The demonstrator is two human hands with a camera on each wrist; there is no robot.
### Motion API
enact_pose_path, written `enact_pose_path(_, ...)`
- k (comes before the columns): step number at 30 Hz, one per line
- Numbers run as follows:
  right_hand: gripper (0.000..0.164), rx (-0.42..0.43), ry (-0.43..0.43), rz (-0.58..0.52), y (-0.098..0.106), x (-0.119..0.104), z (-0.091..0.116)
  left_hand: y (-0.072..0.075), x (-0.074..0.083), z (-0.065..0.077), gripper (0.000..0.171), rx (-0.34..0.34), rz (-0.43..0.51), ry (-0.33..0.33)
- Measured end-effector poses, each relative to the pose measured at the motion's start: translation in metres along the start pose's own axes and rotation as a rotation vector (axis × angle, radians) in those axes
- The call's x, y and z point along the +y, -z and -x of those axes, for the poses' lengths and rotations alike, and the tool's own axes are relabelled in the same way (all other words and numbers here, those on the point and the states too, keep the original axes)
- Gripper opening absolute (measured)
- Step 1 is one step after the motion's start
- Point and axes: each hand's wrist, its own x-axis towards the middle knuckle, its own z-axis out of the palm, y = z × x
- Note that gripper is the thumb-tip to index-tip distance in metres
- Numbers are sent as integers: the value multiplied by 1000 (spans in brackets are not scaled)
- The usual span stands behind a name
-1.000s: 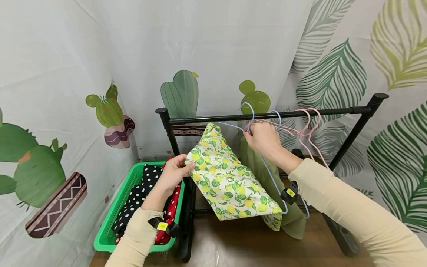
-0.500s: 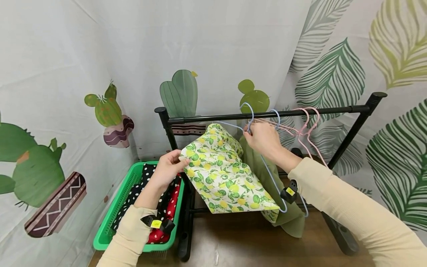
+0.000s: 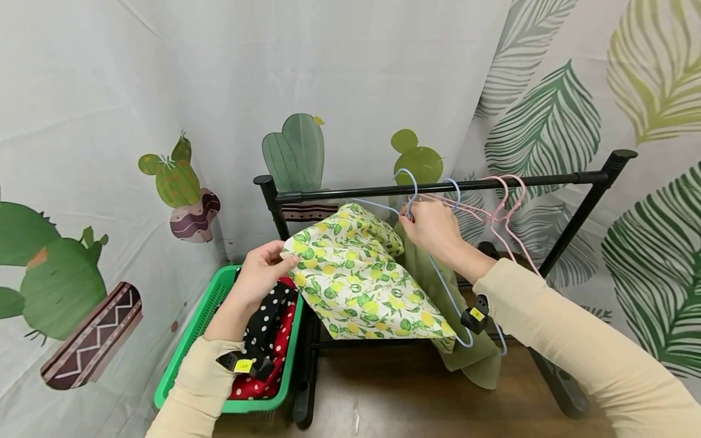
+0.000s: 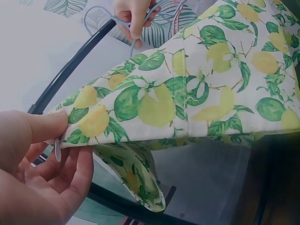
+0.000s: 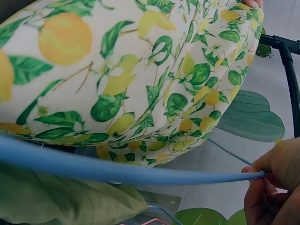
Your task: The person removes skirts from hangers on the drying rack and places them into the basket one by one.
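Note:
A lemon-print garment (image 3: 361, 280), white with yellow fruit and green leaves, hangs partly over a blue hanger (image 3: 446, 286). My left hand (image 3: 260, 274) pinches its left edge between thumb and fingers, holding the cloth out to the left. In the left wrist view that pinched corner shows close up, with a loose flap hanging below. My right hand (image 3: 432, 228) grips the hanger just below its hook, which is over the black rail (image 3: 350, 193). The right wrist view shows one hanger arm passing in front of the cloth, while the other runs toward the garment's far side.
An olive green garment (image 3: 476, 359) hangs behind on another blue hanger. Pink hangers (image 3: 506, 210) are on the rail further right. At the left, a green basket (image 3: 183, 359) holds black and red polka-dot cloth. The rack stands on a brown wooden surface (image 3: 394, 401).
My left hand has moved left and slightly up, drawing the lemon-print garment's edge along and spreading the cloth wider. The right hand and the hanger have stayed in place.

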Motion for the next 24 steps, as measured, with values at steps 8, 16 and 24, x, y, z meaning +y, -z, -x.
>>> enact_pose_path(8,18,-20,-23,9,-2,1,0,13,4,3,27,18,-47,-35)
enact_pose_path(16,20,-32,-26,-4,-6,1,-1,24,5,5,28,44,-103,-35)
enact_pose_path(24,19,-23,-8,0,-6,0,-2,34,11,5,30,78,-162,-36)
